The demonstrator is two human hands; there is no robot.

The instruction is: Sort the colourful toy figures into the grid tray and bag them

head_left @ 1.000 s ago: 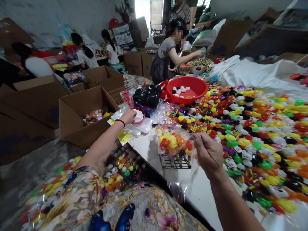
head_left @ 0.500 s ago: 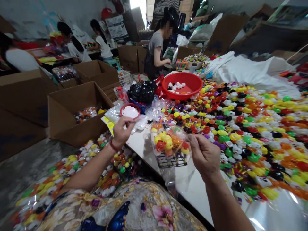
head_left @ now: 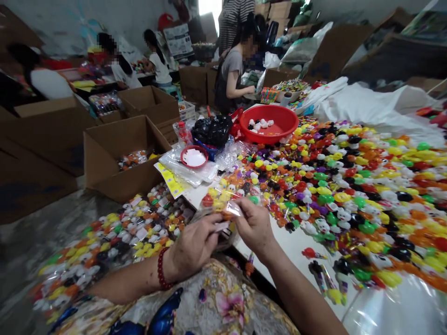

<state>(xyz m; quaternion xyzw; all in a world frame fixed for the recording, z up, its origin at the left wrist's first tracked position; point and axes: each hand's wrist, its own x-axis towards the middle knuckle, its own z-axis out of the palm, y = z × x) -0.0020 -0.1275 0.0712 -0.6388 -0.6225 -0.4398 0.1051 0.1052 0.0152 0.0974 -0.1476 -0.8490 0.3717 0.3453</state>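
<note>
A clear plastic bag of small toys with colourful heads [head_left: 219,199] is in front of me at the near edge of the white table. My right hand [head_left: 256,229] is closed, pinching the bag's film at its right side. Beside it, my left hand [head_left: 195,244], with a red bead bracelet at the wrist, is closed on a small white paper slip [head_left: 221,226] against the bag's near side. Its fingertips are partly hidden. More white slips [head_left: 194,157] lie in a small red dish [head_left: 183,163] beyond the bag.
Loose toys [head_left: 335,181] cover the table's right side. A red basin [head_left: 289,124] stands behind, near a black bag [head_left: 211,130]. Filled toy packs [head_left: 129,232] are heaped at lower left, below an open cardboard box [head_left: 104,153]. Another person [head_left: 230,77] sits at the far end.
My left hand has come from beside the red dish to the bag, with a white slip in it. My right hand has moved left and closer with the bag. The view has shifted slightly left.
</note>
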